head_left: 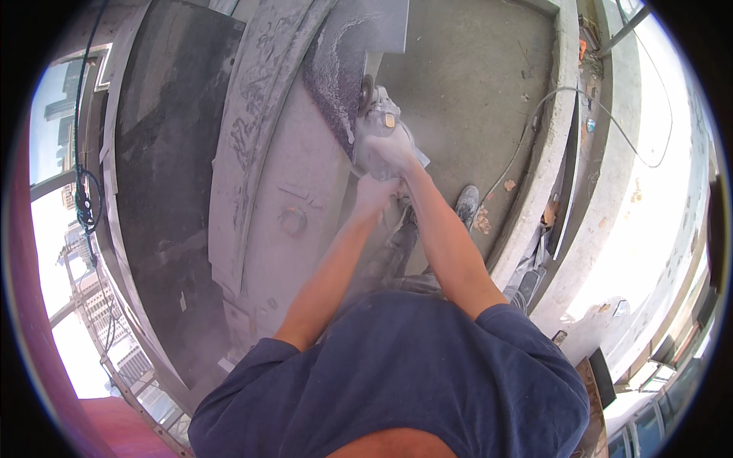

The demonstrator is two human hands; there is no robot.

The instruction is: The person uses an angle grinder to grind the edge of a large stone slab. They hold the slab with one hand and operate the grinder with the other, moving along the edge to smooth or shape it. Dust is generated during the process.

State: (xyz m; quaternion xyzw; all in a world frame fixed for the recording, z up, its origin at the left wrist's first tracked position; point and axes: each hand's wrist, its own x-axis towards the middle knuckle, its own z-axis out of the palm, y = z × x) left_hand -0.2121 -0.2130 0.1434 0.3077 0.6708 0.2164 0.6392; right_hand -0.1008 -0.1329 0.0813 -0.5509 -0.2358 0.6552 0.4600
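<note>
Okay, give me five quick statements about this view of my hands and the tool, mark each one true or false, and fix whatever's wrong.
1. The left hand and the right hand are both on an angle grinder. True.
2. The left hand is farther forward on the tool. False: the right hand is farther forward.
3. The disc is at the right-hand edge of a dark, dust-streaked slab. True.
4. The shirt is bright yellow. False: it is dark blue.
5. A cable runs to the right of the shoe. True.
</note>
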